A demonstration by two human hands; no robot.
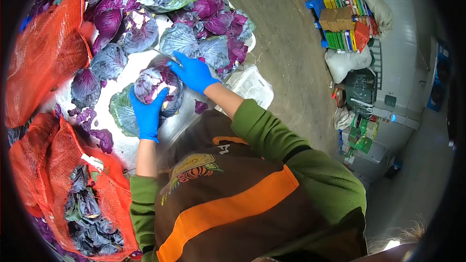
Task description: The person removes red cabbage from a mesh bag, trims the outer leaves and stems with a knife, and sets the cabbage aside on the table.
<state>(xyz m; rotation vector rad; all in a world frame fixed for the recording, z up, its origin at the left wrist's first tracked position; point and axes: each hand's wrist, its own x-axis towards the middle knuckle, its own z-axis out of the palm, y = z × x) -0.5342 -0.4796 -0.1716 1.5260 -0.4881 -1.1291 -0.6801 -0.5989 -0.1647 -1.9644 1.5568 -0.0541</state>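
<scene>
**Red cabbage held in both gloved hands on the table**

Head view. Cupping the red cabbage [154, 87] from its near side with the left hand [147, 111], blue-gloved, fingers curled up around the head. Pressing against the cabbage's far right side with the right hand [194, 73], also blue-gloved, fingers bent over the outer leaves. Keeping the cabbage low over the pale table [131, 65], just above a loose green leaf [121, 111]. Noting torn purple leaves [194, 24] heaped across the table's far end. Noting an orange net sack [43, 53] along the left edge. Recording a second net sack [109, 189] beside the left elbow, holding more cabbages. Recording stacked coloured crates [347, 22] well apart, at the right by the wall.
</scene>
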